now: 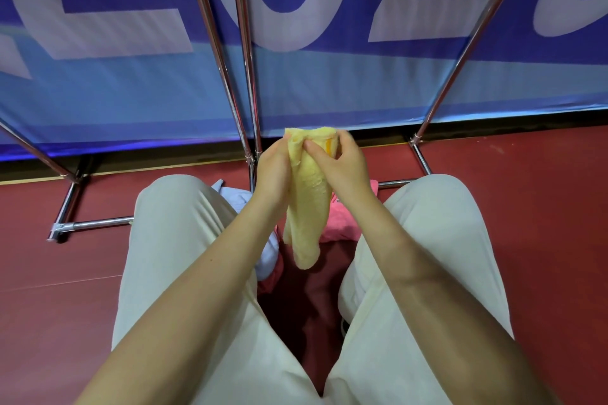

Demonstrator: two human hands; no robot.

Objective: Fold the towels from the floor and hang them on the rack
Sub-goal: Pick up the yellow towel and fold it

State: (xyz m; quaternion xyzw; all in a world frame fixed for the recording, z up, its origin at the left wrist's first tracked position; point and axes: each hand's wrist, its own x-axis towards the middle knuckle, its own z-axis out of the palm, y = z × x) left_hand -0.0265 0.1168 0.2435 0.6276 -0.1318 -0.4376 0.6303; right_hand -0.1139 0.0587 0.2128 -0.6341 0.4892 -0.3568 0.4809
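Observation:
A small yellow towel (pixel 309 204) hangs bunched between my hands, above the floor between my knees. My left hand (pixel 274 171) grips its upper left edge. My right hand (pixel 342 164) pinches the top of it with thumb and fingers. Below it on the red floor lie a pink towel (pixel 342 223) and a pale blue towel (pixel 269 253), both partly hidden by my arms and legs. The chrome rack (pixel 243 76) stands just in front, its legs slanting up out of view.
A blue banner wall (pixel 329 85) with large pale letters stands behind the rack. The rack's base bars (pixel 98 223) lie on the red floor (pixel 65 289) left and right of my knees, which are in light trousers.

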